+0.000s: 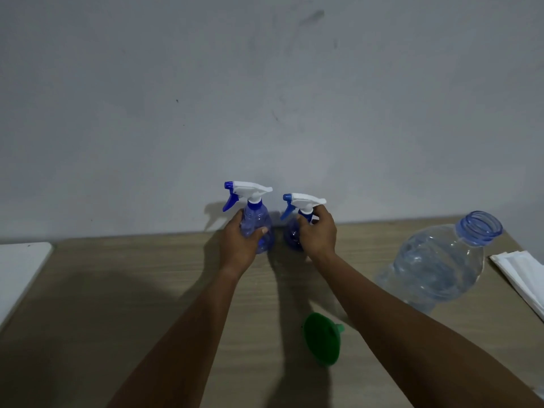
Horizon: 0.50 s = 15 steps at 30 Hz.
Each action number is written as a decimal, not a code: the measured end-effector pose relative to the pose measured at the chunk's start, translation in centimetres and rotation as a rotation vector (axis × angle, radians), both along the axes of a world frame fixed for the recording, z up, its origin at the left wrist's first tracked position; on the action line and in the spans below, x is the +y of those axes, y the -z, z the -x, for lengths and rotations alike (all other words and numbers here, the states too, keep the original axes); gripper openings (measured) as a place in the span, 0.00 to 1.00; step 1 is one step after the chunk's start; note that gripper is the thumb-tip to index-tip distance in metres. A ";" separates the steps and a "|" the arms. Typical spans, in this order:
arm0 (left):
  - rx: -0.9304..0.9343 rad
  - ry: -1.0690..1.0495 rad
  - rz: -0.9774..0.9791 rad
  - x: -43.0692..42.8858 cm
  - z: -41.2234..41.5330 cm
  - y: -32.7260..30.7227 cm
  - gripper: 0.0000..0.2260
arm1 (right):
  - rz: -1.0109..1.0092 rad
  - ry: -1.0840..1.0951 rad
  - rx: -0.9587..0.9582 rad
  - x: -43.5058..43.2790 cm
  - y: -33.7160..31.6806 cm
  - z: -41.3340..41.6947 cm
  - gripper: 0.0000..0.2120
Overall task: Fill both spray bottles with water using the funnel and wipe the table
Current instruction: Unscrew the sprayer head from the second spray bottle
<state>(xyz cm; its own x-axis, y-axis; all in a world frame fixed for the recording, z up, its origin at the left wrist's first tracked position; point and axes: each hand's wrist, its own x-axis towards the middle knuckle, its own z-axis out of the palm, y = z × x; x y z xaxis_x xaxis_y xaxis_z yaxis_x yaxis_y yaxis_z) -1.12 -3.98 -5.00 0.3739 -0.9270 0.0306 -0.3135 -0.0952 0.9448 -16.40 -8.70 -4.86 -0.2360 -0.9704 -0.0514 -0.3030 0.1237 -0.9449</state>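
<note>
Two blue see-through spray bottles with white and blue trigger heads stand at the back of the wooden table (147, 290), close to the wall. My left hand (240, 245) grips the body of the left spray bottle (256, 219). My right hand (318, 234) grips the right spray bottle (294, 234) around its neck, just under the trigger head. A green funnel (322, 338) lies on its side on the table nearer to me, between my forearms. A large clear water bottle (435, 266) with an open blue neck stands at the right.
A folded white cloth or paper (521, 275) lies at the table's right edge. A white board or tray (17, 275) sits at the left edge. A grey wall rises right behind the table.
</note>
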 end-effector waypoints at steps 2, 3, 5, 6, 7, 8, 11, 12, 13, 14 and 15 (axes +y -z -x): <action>-0.019 0.010 -0.025 0.0 0.0 -0.4 0.20 | 0.001 0.045 -0.045 0.6 -0.3 0.2 0.10; -0.030 0.016 -0.046 0.0 0.0 -0.5 0.22 | 0.003 0.064 -0.067 1.1 -0.6 0.3 0.09; -0.035 0.014 -0.095 0.6 0.0 -0.8 0.30 | 0.003 0.073 -0.085 2.6 -1.4 0.7 0.09; -0.036 0.010 -0.106 1.2 0.0 -1.1 0.33 | 0.012 0.063 -0.091 3.6 -1.9 1.0 0.10; -0.039 0.008 -0.091 2.0 0.0 -1.4 0.31 | 0.025 0.044 -0.096 4.6 -2.4 1.3 0.09; -0.039 0.005 -0.052 3.0 0.1 -1.6 0.25 | 0.034 0.021 -0.102 5.7 -2.8 1.6 0.09; 0.043 -0.044 0.036 7.7 0.7 -1.5 0.13 | 0.026 -0.081 -0.094 9.2 -3.7 2.2 0.12; 0.088 -0.054 0.047 9.4 0.9 -1.0 0.12 | 0.014 -0.125 -0.074 10.3 -3.8 2.2 0.13; 0.113 -0.051 0.054 11.3 1.1 -0.4 0.11 | -0.001 -0.168 -0.047 11.4 -3.7 2.2 0.14; 0.117 -0.034 0.064 13.2 1.4 0.1 0.10 | -0.013 -0.207 -0.022 12.4 -3.6 2.1 0.15; 0.122 -0.009 0.068 14.9 1.7 0.7 0.10 | -0.019 -0.244 -0.009 13.4 -3.4 2.0 0.14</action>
